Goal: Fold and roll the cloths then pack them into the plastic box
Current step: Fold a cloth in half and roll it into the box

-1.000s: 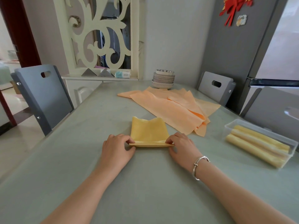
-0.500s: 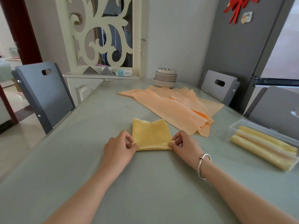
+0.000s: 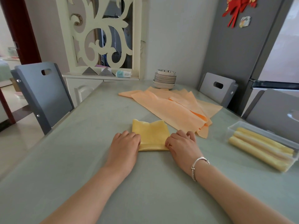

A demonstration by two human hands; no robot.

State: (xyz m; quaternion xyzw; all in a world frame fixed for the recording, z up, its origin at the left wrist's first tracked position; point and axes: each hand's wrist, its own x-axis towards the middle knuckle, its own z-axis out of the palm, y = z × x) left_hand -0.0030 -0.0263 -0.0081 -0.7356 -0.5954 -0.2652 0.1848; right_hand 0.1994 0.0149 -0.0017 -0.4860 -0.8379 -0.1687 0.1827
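Observation:
A folded yellow cloth [image 3: 150, 133] lies flat on the table's middle, its near edge turned over into a narrow roll. My left hand [image 3: 125, 143] grips the roll's left end with curled fingers. My right hand [image 3: 182, 143] grips the right end the same way; a silver bracelet is on that wrist. A pile of unfolded orange cloths [image 3: 171, 105] lies spread behind it. At the right edge a clear plastic box [image 3: 233, 128] holds three rolled yellow cloths [image 3: 258, 151] side by side.
The pale green table [image 3: 80, 151] reaches to the wall. A stack of plates and a bowl [image 3: 164, 79] stands at the far end. Grey chairs [image 3: 43, 94] stand left and at far right [image 3: 217, 88]. A fridge [image 3: 278, 62] is at right.
The near edge of the yellow cloth has been turned over once more, away from me. Both hands moved forward with it and now curl over the roll's ends.

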